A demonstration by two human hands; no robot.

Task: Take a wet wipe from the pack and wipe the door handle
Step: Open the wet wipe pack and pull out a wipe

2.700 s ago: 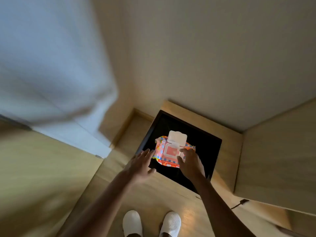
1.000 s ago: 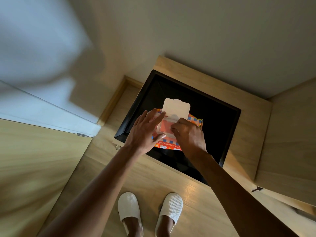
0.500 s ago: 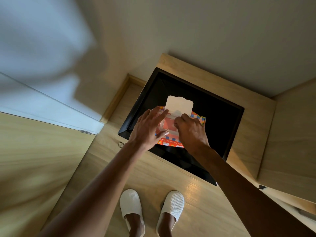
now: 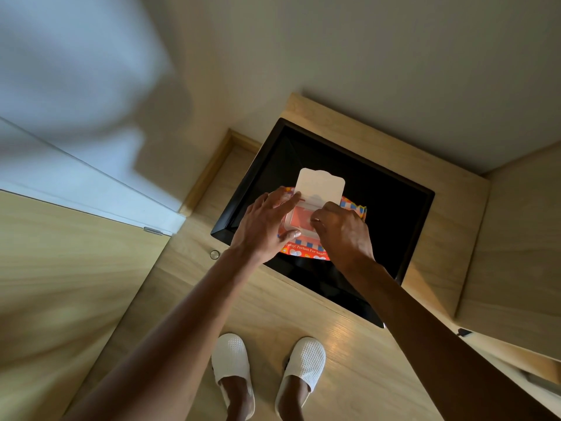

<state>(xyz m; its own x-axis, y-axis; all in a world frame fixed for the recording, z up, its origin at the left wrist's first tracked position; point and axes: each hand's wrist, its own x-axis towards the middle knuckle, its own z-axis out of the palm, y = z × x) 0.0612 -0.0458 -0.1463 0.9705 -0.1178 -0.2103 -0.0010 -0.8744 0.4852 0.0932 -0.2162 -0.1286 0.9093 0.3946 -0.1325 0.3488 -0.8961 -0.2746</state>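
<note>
A colourful orange wet wipe pack (image 4: 306, 252) lies on a black tray (image 4: 403, 214), its white lid flap (image 4: 320, 186) standing open. My left hand (image 4: 264, 227) lies flat on the pack's left side and steadies it, fingers spread along the opening. My right hand (image 4: 344, 230) hovers over the pack's right side, its thumb and fingertips pinched at the pink opening (image 4: 300, 218). Whether a wipe sits between those fingers is hidden. No door handle is visible.
The tray rests on a light wooden stand (image 4: 437, 259) against a beige wall. A white door or panel (image 4: 91, 165) is blurred at left. My feet in white slippers (image 4: 232, 364) stand on the wooden floor below. A small round floor stop (image 4: 214, 254) sits left of the tray.
Both hands came down onto the pack: the left one settled flat on it, the right one closed its fingertips at the opening. My head moved closer; in the last half second hardly anything shifted.
</note>
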